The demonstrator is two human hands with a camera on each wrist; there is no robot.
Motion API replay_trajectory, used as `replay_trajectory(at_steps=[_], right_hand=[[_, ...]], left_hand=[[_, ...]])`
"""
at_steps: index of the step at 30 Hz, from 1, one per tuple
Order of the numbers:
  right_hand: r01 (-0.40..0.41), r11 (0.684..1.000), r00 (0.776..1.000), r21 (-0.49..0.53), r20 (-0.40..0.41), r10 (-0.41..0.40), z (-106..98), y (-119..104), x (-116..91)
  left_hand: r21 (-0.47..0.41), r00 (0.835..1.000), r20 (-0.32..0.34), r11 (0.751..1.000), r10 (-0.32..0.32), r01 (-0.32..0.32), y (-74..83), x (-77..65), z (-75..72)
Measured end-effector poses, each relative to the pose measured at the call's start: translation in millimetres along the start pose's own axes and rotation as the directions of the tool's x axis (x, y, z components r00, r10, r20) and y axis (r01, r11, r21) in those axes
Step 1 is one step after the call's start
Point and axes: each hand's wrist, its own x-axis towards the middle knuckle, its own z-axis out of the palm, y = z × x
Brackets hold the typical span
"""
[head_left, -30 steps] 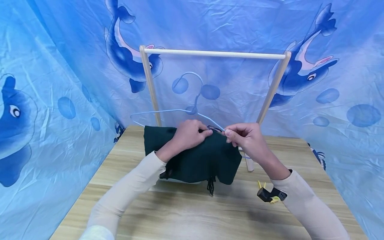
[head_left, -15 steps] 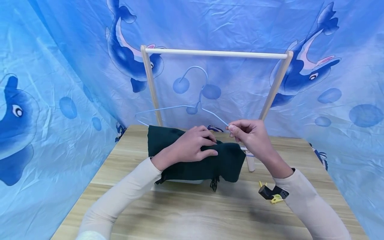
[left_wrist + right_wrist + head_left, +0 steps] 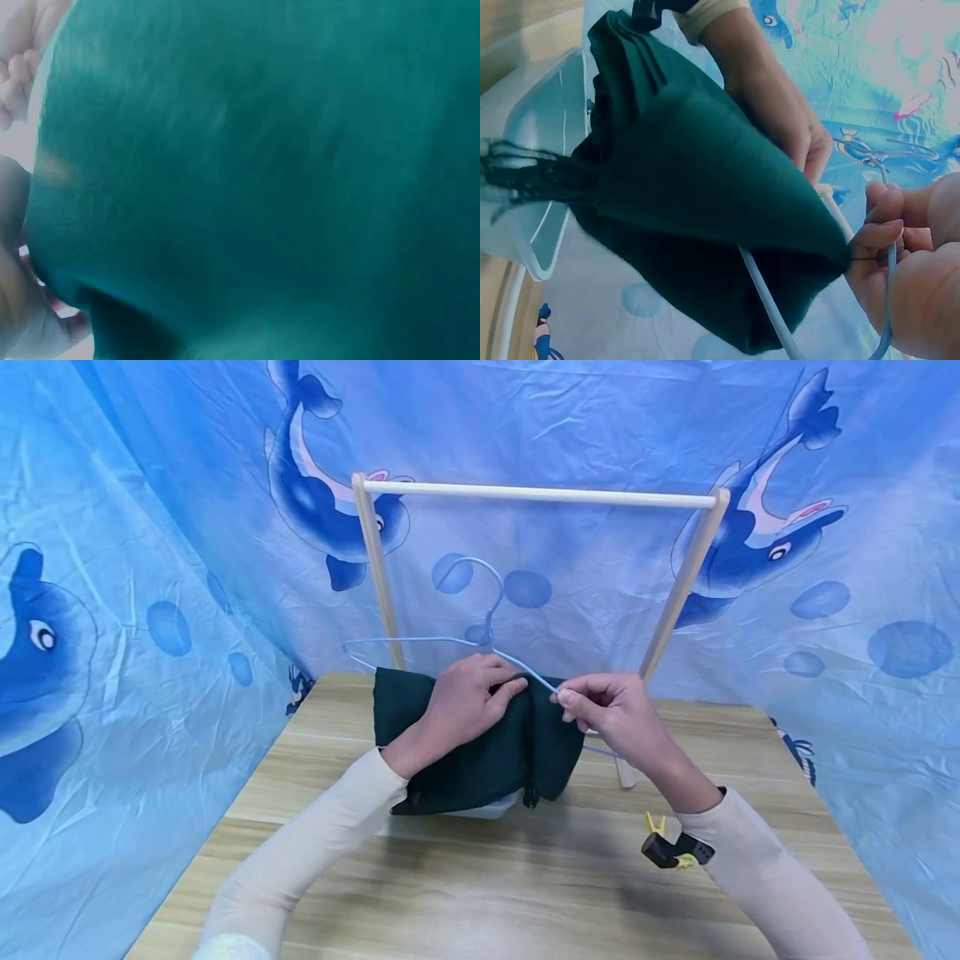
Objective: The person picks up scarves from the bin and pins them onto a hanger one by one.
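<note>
A dark green scarf (image 3: 480, 768) with a black fringe is draped over the bottom bar of a light blue wire hanger (image 3: 420, 639). My left hand (image 3: 468, 693) holds the scarf's upper edge between thumb and fingers, just below the hanger's neck. My right hand (image 3: 615, 710) pinches the hanger's right shoulder. In the right wrist view the hanger's bottom bar (image 3: 769, 300) runs into the folded scarf (image 3: 705, 165), and the fringe (image 3: 532, 176) dangles at one end. Green cloth (image 3: 240, 180) fills most of the left wrist view, hiding the left fingertips.
Behind the hands stands a wooden rack with a white top rail (image 3: 540, 493). A pale plastic bin (image 3: 525, 112) sits partly under the scarf on the wooden table (image 3: 480, 893). A blue dolphin-print curtain (image 3: 600, 410) surrounds the table.
Over the last half second the hanger drops slightly. My left hand moves up from lying across the scarf to gripping its upper edge, and the scarf's right end shifts left.
</note>
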Motion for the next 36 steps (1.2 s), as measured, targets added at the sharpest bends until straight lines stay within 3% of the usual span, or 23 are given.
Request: replay_trajectory(at_steps=[3,6,8,11,14,17,20,22,24,25,27,29,30,31,33,35,36], right_hand=[[-0.005,1.000,1.000,0.005,-0.015,0.005,0,-1,1],[0.011,1.000,0.999,0.009,-0.042,-0.011,-1,-2,4],[0.020,1.000,0.998,0.009,-0.066,-0.020,-2,-1,6],[0.016,1.000,0.995,0.014,-0.096,-0.015,-6,0,9],[-0.013,1.000,0.994,0.018,-0.109,0.015,-9,3,11],[-0.040,0.999,0.993,0.025,-0.114,0.043,-10,5,12],[-0.041,0.999,0.991,0.012,-0.123,0.042,-11,6,13],[-0.018,1.000,0.992,-0.009,-0.128,0.016,-10,6,12],[0.022,0.999,0.992,-0.050,-0.122,-0.028,-9,5,11],[0.045,0.997,0.992,-0.070,-0.113,-0.052,-8,4,10],[0.089,0.991,0.991,-0.101,-0.091,-0.098,-6,3,8],[0.120,0.986,0.988,-0.120,-0.079,-0.130,-4,2,7],[0.129,0.984,0.987,-0.121,-0.080,-0.139,-3,2,7],[0.132,0.984,0.986,-0.120,-0.084,-0.143,-3,2,7],[0.129,0.984,0.985,-0.120,-0.098,-0.141,-3,2,7],[0.117,0.986,0.986,-0.121,-0.108,-0.130,-4,2,7],[0.109,0.987,0.987,-0.121,-0.109,-0.122,-4,2,6]], left_hand=[[-0.017,0.997,0.076,1.000,0.017,-0.016,-0.7,3.3,0.1],[-0.093,0.974,0.191,0.990,0.121,-0.105,1.6,2.0,1.9],[-0.150,0.956,0.218,0.975,0.197,-0.167,4.0,-0.7,2.7],[-0.211,0.946,0.154,0.945,0.285,-0.250,6.6,-6.0,1.2],[-0.246,0.944,0.031,0.918,0.327,-0.310,7.9,-9.5,-3.8],[-0.284,0.930,-0.053,0.887,0.364,-0.363,9.3,-11.0,-9.2],[-0.273,0.891,-0.058,0.852,0.450,-0.448,11.5,-13.7,-12.5],[-0.255,0.861,-0.022,0.830,0.509,-0.497,12.7,-16.6,-12.8],[-0.252,0.846,0.028,0.823,0.532,-0.509,13.3,-19.1,-12.0],[-0.258,0.850,0.055,0.830,0.523,-0.494,13.3,-19.5,-11.6],[-0.251,0.885,0.113,0.874,0.452,-0.415,12.3,-18.9,-10.7],[-0.203,0.928,0.188,0.937,0.323,-0.285,10.4,-16.2,-10.1],[-0.161,0.939,0.241,0.964,0.247,-0.213,9.3,-14.4,-10.0],[-0.108,0.941,0.289,0.982,0.177,-0.152,7.8,-12.7,-9.2],[-0.017,0.924,0.376,0.997,0.075,-0.074,4.3,-10.1,-7.0],[0.020,0.899,0.436,0.998,0.038,-0.052,1.3,-9.0,-4.2],[0.012,0.896,0.441,0.998,0.046,-0.057,0.1,-8.9,-2.7]])
